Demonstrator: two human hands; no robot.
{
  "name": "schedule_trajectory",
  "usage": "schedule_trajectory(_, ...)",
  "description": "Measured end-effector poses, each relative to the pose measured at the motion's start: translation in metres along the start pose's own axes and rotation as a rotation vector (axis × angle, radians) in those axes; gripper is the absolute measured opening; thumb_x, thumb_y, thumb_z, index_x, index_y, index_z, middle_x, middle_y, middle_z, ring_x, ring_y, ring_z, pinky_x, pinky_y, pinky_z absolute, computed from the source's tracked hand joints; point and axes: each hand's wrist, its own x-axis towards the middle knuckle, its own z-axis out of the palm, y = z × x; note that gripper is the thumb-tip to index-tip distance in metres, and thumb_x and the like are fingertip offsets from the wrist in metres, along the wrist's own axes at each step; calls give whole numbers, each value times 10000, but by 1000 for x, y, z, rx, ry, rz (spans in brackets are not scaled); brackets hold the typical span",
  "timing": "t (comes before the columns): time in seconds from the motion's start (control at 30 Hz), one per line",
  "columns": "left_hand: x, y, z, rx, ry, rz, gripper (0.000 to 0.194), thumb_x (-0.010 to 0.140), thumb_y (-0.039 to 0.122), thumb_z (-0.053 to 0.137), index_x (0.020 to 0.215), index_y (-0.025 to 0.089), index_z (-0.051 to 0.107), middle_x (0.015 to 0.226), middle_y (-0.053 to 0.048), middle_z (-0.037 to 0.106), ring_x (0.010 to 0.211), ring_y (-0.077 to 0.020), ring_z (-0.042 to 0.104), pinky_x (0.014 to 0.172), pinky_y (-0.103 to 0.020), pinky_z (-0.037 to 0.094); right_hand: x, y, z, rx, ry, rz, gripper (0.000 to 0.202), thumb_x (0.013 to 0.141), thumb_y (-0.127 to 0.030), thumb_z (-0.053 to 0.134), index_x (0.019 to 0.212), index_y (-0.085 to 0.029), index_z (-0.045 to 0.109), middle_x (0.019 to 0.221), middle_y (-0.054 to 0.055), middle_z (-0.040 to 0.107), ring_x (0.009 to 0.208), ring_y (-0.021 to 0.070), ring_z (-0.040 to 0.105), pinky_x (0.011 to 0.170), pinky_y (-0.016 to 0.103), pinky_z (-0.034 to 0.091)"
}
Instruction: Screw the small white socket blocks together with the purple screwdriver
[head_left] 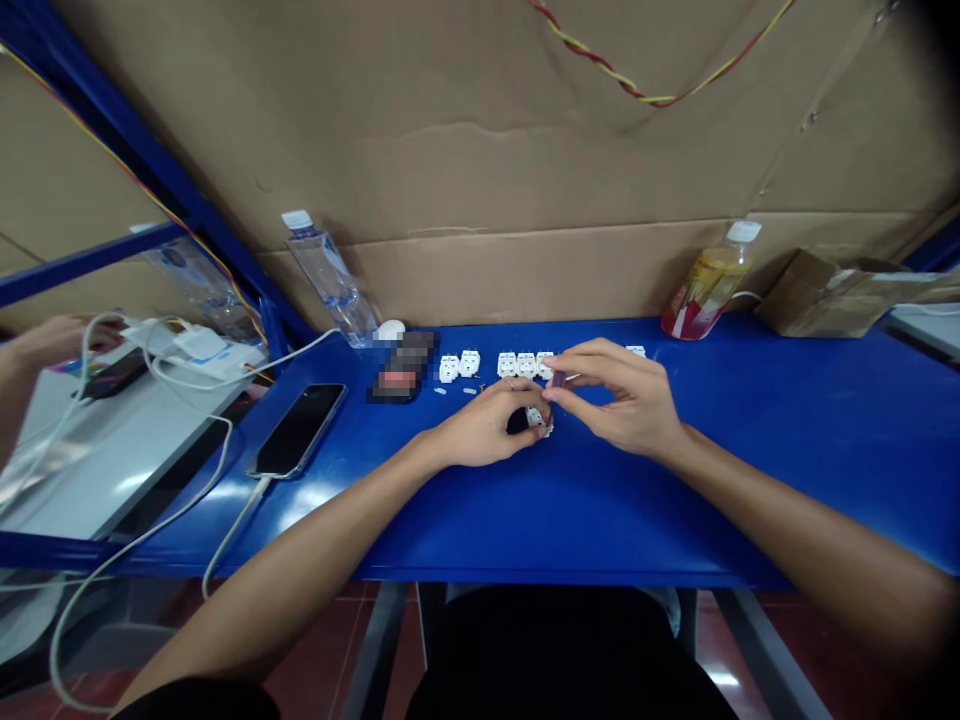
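My left hand [489,422] is curled over the blue table, its thumb and fingers around a small white part [537,420]. Close on its right, my right hand [626,400] pinches a small dark purplish piece [558,381] between thumb and fingertips, just above the left fingers. Behind my hands, white parts stand in a row [526,365], partly covered by my fingers. Two more white parts [459,366] sit to the left, with tiny clear pieces [469,391] in front of them.
A phone [301,432] with a white cable lies at the left, near a blurred dark device [405,368]. Behind stand a clear bottle [334,280], a yellow-red bottle [709,285] and a cardboard box [825,295]. Another person's hand [64,343] shows far left.
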Motion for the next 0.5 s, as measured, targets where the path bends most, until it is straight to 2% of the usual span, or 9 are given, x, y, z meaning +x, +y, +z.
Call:
schedule_trajectory(0.07,0,0,1,-4,3,5,78,1034,219,693,1089,215,748,1238,-82,752,1231,-268,682,1138,-489,525,0,-1,0,5,12,38,533,960,-150,817,1444,-363,750,1227,11,833,949,176,845,862,325,773)
schedule_trajectory(0.17,0,0,3,-14,13,13,58,1031,199,690,1051,213,742,1189,-79,766,1247,-273,678,1142,-490,517,-1,-2,1,26,-35,76,584,998,-124,739,1534,-349,679,1284,22,836,1026,192,855,917,337,766)
schedule_trajectory(0.23,0,-1,5,-9,29,-1,66,1031,196,689,1057,213,747,1219,-88,764,1254,-277,682,1142,-496,521,-1,-2,1,17,-49,40,540,990,-127,749,1486,-337,717,1307,39,825,1063,212,848,916,362,769)
schedule_trajectory(0.33,0,-2,8,0,57,-15,77,1026,205,702,1080,214,757,1235,-96,750,1224,-276,689,1119,-496,541,-1,-1,1,-8,-9,3,495,949,-148,826,1395,-357,776,1258,26,825,1007,205,842,850,356,780)
schedule_trajectory(0.4,1,-1,8,5,58,-12,72,1024,202,702,1072,215,753,1189,-89,751,1196,-273,692,1101,-493,550,-1,0,2,-6,16,34,559,945,-150,836,1447,-375,741,1239,6,835,966,187,849,848,336,780)
schedule_trajectory(0.5,1,1,7,4,44,-8,61,1013,172,695,1039,208,737,1149,-81,765,1183,-269,698,1106,-496,543,-3,0,3,14,-19,106,613,976,-131,778,1538,-346,663,1283,18,838,1028,202,862,926,354,769)
